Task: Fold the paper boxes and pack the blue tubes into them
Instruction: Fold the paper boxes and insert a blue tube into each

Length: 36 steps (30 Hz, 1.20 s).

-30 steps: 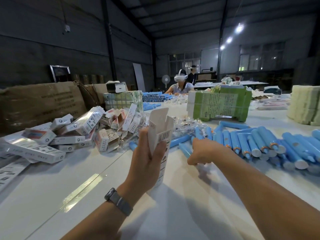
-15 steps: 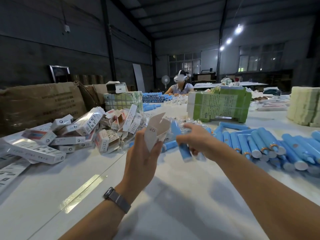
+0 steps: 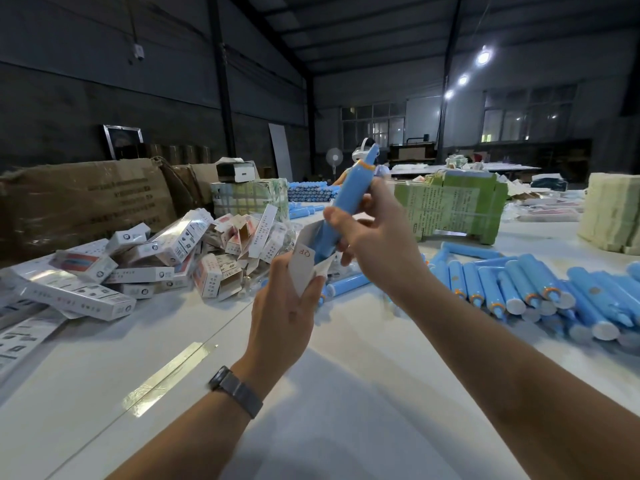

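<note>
My left hand point(image 3: 282, 318) grips a white paper box point(image 3: 304, 263) with its open end up and its flaps spread. My right hand point(image 3: 375, 242) holds a blue tube point(image 3: 349, 199) steeply tilted, cap end up, with the lower end entering the box mouth. Several more blue tubes point(image 3: 519, 289) lie in a row on the white table point(image 3: 346, 393) at the right. A heap of filled and folded white boxes point(image 3: 166, 251) lies at the left.
Brown cartons point(image 3: 86, 202) stand behind the box heap. A green bundle of flat packs point(image 3: 453, 206) sits beyond my hands, a pale stack point(image 3: 613, 216) at far right. Another person sits at the far end, mostly hidden by the tube. Tape strip point(image 3: 169, 375) on the table.
My right hand picked a blue tube from the row, lifted it and brought it to the box. The tube now stands tilted with its lower end in the box mouth.
</note>
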Each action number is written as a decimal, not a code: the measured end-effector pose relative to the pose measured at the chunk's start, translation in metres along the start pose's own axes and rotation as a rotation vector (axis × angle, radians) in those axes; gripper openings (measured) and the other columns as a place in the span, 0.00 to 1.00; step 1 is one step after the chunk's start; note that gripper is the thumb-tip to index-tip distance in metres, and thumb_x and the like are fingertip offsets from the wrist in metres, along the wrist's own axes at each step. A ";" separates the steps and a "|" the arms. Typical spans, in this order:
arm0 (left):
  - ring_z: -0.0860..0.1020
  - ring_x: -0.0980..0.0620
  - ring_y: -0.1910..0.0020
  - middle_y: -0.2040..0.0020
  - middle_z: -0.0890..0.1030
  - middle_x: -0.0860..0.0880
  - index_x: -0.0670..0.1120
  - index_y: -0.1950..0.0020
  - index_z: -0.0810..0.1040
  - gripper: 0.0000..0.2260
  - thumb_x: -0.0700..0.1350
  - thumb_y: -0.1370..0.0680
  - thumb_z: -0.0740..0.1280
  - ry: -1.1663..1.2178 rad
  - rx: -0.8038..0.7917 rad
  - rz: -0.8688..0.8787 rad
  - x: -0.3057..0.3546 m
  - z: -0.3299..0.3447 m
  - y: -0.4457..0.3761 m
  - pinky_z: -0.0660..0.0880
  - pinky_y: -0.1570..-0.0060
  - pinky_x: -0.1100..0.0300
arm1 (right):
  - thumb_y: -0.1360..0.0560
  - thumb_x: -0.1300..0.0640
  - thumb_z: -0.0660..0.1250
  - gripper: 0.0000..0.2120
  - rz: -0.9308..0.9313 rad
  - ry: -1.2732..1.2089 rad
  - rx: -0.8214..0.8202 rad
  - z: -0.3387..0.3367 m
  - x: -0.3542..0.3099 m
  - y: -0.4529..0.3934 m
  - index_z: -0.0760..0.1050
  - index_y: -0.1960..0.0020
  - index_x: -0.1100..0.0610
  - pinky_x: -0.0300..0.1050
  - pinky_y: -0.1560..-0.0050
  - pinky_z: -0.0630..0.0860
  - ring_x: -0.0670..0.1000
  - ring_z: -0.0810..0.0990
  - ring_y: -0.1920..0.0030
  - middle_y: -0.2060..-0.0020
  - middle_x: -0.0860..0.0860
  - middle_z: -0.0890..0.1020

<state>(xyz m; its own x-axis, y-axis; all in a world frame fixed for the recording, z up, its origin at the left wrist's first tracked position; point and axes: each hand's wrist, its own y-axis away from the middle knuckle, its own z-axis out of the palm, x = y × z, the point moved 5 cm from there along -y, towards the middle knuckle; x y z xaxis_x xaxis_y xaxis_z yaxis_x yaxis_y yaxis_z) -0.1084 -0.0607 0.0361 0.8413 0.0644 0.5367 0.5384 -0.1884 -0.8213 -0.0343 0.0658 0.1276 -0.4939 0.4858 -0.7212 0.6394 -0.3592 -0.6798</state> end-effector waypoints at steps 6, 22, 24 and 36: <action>0.78 0.55 0.62 0.59 0.78 0.56 0.55 0.48 0.66 0.11 0.57 0.23 0.65 -0.015 0.028 0.005 -0.004 -0.002 -0.001 0.72 0.70 0.65 | 0.26 0.54 0.73 0.29 -0.170 0.076 -0.077 0.012 -0.009 0.009 0.56 0.39 0.37 0.59 0.67 0.81 0.56 0.83 0.67 0.63 0.52 0.82; 0.79 0.52 0.62 0.58 0.77 0.59 0.58 0.48 0.64 0.11 0.61 0.23 0.63 -0.011 0.008 -0.011 0.003 -0.003 -0.004 0.79 0.66 0.45 | 0.22 0.49 0.68 0.14 -0.388 0.277 0.054 0.010 -0.010 0.015 0.71 0.41 0.54 0.45 0.69 0.78 0.46 0.83 0.68 0.65 0.47 0.84; 0.79 0.49 0.63 0.59 0.79 0.55 0.52 0.47 0.67 0.13 0.57 0.23 0.65 0.019 0.017 -0.034 0.002 -0.003 -0.004 0.78 0.66 0.44 | 0.23 0.49 0.68 0.11 -0.359 0.266 0.063 0.015 -0.004 0.017 0.74 0.44 0.53 0.42 0.65 0.78 0.43 0.82 0.66 0.65 0.44 0.83; 0.78 0.51 0.63 0.59 0.79 0.54 0.53 0.48 0.68 0.12 0.57 0.24 0.66 0.036 0.072 -0.034 -0.005 -0.008 -0.006 0.76 0.67 0.47 | 0.22 0.53 0.66 0.09 -0.480 0.402 -0.014 0.029 -0.004 0.025 0.80 0.54 0.57 0.51 0.60 0.76 0.51 0.78 0.57 0.62 0.49 0.82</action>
<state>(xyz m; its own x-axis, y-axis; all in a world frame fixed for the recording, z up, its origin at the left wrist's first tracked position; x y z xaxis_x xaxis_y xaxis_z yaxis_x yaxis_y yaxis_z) -0.1160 -0.0679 0.0398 0.8207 0.0342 0.5704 0.5701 -0.1156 -0.8134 -0.0329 0.0320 0.1097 -0.4695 0.8530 -0.2281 0.4104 -0.0179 -0.9117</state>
